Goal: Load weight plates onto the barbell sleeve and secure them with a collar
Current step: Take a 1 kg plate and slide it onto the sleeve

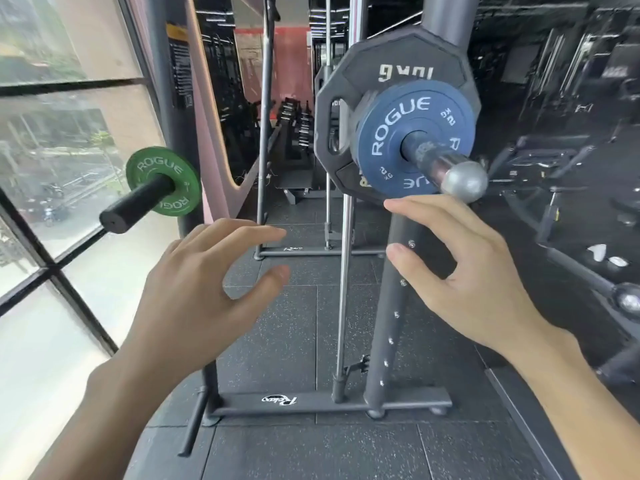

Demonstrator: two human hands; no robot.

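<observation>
Speckled rubber floor (277, 455) under me, window (52, 109) off to the left, and both hands are up and empty. Left hand (194, 289) hangs spread in mid-air, fingers loosely fanned, thumb apart, touching nothing. Right hand (464, 271) is wide open too, fingers stretched out just beneath the sleeve (440, 161) end; whether a fingertip brushes the blue plate (381, 140) I can't tell. Two plates sit on that sleeve: blue in front, a bigger black plate (398, 60) behind it, against the rack (391, 306). One green plate (145, 168) sits on a black peg (135, 202) at left. Three plates, two bare hands.
</observation>
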